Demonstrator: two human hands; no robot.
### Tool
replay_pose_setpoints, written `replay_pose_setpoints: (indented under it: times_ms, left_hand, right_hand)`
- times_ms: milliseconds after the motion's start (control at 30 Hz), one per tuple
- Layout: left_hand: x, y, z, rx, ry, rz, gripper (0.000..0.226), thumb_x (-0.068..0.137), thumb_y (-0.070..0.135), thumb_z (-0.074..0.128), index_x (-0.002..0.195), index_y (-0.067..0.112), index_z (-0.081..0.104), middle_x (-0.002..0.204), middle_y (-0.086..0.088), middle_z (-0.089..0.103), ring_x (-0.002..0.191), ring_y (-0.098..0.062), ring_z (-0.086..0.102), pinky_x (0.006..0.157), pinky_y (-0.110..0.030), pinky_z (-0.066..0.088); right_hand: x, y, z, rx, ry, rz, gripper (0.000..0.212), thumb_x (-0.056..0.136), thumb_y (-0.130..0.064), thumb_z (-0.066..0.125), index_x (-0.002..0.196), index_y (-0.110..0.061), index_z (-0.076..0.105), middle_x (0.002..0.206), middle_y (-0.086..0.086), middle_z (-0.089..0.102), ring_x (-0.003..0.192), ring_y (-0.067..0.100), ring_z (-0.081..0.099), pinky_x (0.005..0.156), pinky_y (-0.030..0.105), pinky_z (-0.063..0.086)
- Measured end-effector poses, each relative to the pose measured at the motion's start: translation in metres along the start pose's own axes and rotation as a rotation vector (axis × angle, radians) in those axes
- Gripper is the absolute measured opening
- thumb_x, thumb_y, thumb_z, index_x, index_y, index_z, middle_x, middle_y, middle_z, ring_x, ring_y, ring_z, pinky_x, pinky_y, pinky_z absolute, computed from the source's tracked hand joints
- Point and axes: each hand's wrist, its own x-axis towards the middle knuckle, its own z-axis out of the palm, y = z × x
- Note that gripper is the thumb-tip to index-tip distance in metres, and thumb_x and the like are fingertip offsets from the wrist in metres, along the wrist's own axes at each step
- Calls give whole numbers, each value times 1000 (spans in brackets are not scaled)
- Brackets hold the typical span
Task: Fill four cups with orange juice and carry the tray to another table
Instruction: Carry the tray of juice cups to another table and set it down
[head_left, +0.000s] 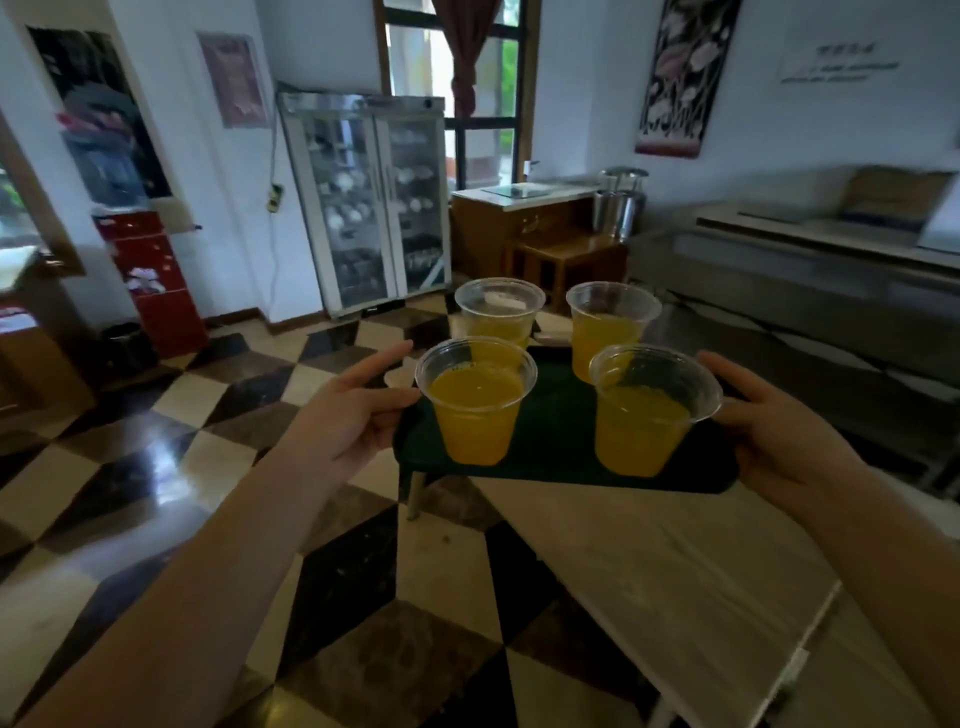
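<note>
A dark green tray (556, 441) is held up in the air in front of me, over the far corner of a pale wooden table (665, 561). My left hand (348, 415) grips its left edge and my right hand (779, 431) grips its right edge. On the tray stand several clear plastic cups with orange juice: a near left cup (475, 402), a near right cup (647, 415), a far left cup (498, 317) and a far right cup (608, 327). All stand upright.
A checkered tiled floor (208, 467) spreads to the left. A glass-door cabinet (371, 202) stands at the back wall, a red dispenser (150, 280) at the left, wooden furniture (540, 244) and a long metal counter (810, 260) at the right.
</note>
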Motion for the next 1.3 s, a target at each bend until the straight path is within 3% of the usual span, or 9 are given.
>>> replay_pose_setpoints:
  times_ms: [167,300,500,667,833,900,1000,1233,1300]
  left_hand:
    - [96,-16,3,23,-84,-56,57,69,-1,69,120,24,73,112,-17,64,94,-35,52,65,-30,59]
    - [174,-26,11,67,-112,-73,58,86,-11,57,134,20,60,110,-14,75,102,-37,64,73,-37,63]
    - [273,-40,15,156,-114,-105,55,91,-14,51,130,23,64,113,-27,70,89,-36,66,70,-40,61]
    - [344,-53,23,178,-145,-167,54,93,-15,46,125,23,65,101,-21,71,78,-28,64,75,-41,53]
    - [424,-72,27,231,-185,-199,58,86,-18,52,124,24,66,90,-21,69,86,-36,59,70,-39,55]
    - [457,-76,28,278,-249,-203,60,87,-17,53,130,23,61,81,-18,69,70,-30,61,57,-31,55]
    - [504,-81,29,327,-355,-199,57,87,-17,52,128,23,60,60,-7,68,50,-14,60,48,-24,51]
    - [605,-74,24,449,-578,-235,55,89,-5,61,136,22,58,96,-16,77,83,-26,75,64,-28,57]
    - [628,-77,22,487,-619,-237,55,90,-5,59,139,20,55,87,-11,77,76,-23,75,59,-25,56]
  right_hand:
    - [74,14,-3,31,83,45,55,93,5,47,132,-34,57,112,5,69,94,23,71,64,33,58]
    - [136,20,-9,71,118,49,58,93,7,46,128,-37,59,105,9,73,71,18,74,55,28,58]
    - [216,27,-8,78,151,57,56,93,6,47,132,-34,55,110,12,70,64,14,72,53,28,57]
    - [272,38,-7,101,231,91,55,93,3,49,135,-33,53,121,8,67,94,25,73,78,40,56]
    - [324,50,-3,104,322,70,54,95,4,45,130,-36,54,105,1,74,94,24,73,74,40,57]
    - [345,56,0,91,376,45,52,96,4,46,128,-35,56,97,-7,76,95,24,73,74,41,58]
    - [372,66,9,57,432,13,51,95,4,47,132,-30,57,114,2,72,104,32,69,87,52,54]
    - [420,90,48,179,662,38,41,94,4,50,116,-26,69,109,14,72,92,30,71,86,49,55]
    - [432,98,57,197,692,55,42,94,4,50,114,-28,69,111,15,71,100,36,69,92,53,52]
